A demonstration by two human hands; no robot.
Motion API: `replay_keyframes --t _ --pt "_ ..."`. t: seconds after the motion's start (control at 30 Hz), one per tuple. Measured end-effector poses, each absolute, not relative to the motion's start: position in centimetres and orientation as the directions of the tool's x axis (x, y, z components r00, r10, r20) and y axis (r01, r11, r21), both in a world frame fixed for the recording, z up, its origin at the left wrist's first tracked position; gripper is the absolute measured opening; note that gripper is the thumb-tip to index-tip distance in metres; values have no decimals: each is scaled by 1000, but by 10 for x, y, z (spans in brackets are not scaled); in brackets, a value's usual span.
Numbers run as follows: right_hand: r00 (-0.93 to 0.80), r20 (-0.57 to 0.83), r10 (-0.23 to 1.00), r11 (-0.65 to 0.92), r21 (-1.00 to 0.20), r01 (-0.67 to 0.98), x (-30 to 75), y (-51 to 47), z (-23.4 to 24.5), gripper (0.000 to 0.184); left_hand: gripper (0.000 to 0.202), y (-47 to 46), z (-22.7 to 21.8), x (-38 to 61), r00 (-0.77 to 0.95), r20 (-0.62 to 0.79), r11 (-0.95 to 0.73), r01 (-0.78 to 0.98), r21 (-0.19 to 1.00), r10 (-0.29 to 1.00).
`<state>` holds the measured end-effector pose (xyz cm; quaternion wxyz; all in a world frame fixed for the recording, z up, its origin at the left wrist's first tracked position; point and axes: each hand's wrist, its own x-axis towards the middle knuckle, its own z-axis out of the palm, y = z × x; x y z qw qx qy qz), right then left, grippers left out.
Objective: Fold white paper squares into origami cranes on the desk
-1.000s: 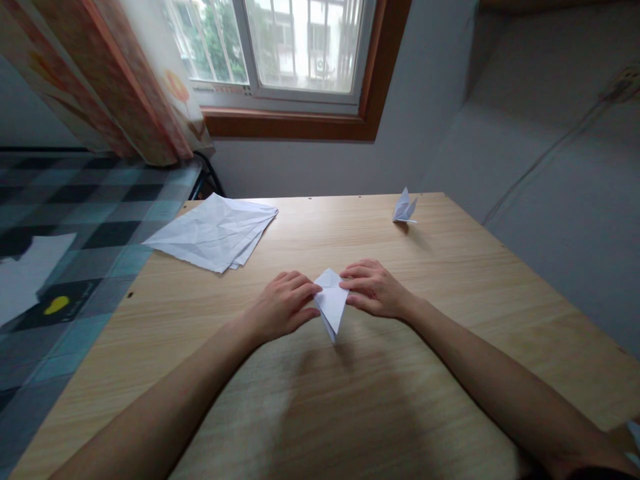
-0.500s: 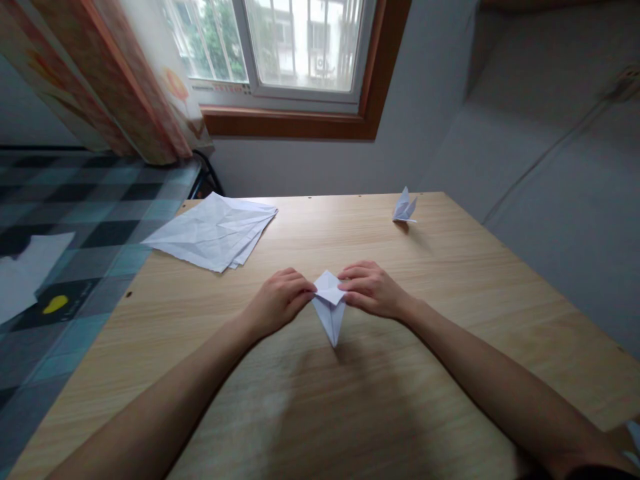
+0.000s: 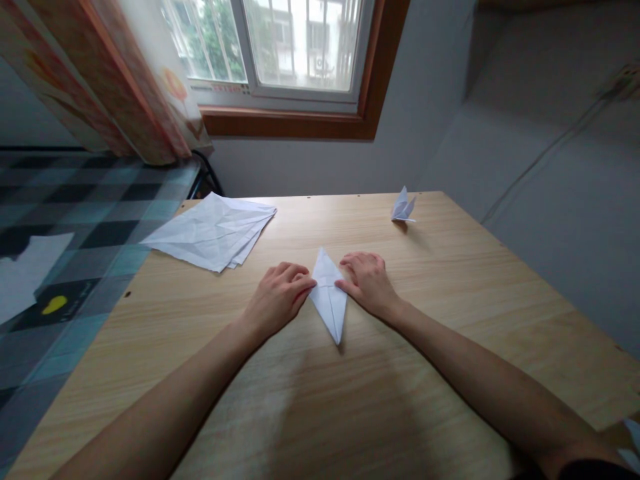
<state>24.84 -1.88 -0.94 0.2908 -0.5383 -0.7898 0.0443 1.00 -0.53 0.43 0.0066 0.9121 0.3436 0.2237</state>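
Observation:
A white folded paper (image 3: 330,297), shaped like a long narrow diamond, lies on the wooden table between my hands. One point faces away from me and the other faces toward me, with a crease down its middle. My left hand (image 3: 283,293) pinches its left corner between thumb and fingers. On the other side, my right hand (image 3: 369,280) has its thumb tip on the right edge, while the curled fingers stay off the paper, apart from the thumb.
Creased white sheets (image 3: 215,230) lie stacked at the table's back left. A folded paper figure (image 3: 403,207) stands near the back right edge. Left of the wooden table (image 3: 450,373) is a checked cloth (image 3: 100,233) with white paper (image 3: 30,273) on it.
The upper flap, folded down before, now lies pointing away, so the paper is a full diamond. My right hand's fingers have lifted from the paper's edge; the left hand stays at its corner.

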Motion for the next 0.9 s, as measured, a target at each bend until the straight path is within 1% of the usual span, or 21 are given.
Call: replay_keyframes --t 0.07,0.17,0.3,0.37,0.43,0.5,0.57,0.6,0.67,0.73,0.8,0.9 --pt "-214 425 880 388 -381 839 250 -18 -12 28 23 -6 4 10 677 393 -766 631 127 623" --pt "-190 411 891 360 -388 848 255 -17 -14 24 24 -6 3 10 673 381 -753 650 104 634" --pt "-106 337 936 254 -435 864 263 -14 -13 22 24 -7 3 10 676 353 -742 664 91 647" --pt "-71 330 941 227 -465 855 266 -13 -13 21 27 -7 3 9 679 343 -742 664 89 649" --pt "-49 350 936 244 -539 806 267 -12 -12 21 29 -7 3 9 675 347 -739 668 88 651" --pt "-51 336 941 269 -647 713 265 -13 -10 24 31 -7 3 9 669 355 -735 672 87 653" --pt "-88 258 962 255 -741 621 261 -15 -8 31 32 -7 3 9 665 362 -733 675 85 653" --pt "-114 211 971 237 -768 595 259 -16 -6 35 32 -7 3 9 664 364 -733 675 83 653" --pt "-153 150 977 212 -780 589 254 -19 -5 41 31 -6 3 10 661 368 -731 677 84 654" --pt "-169 135 976 210 -771 601 250 -20 -5 44 30 -6 3 9 655 374 -729 678 93 657" --pt "-162 126 979 198 -790 581 249 -20 -9 47 31 -6 3 9 651 376 -729 676 108 659" --pt "-108 87 990 127 -884 451 248 -17 -16 46 36 -7 3 10 638 376 -721 678 139 672"
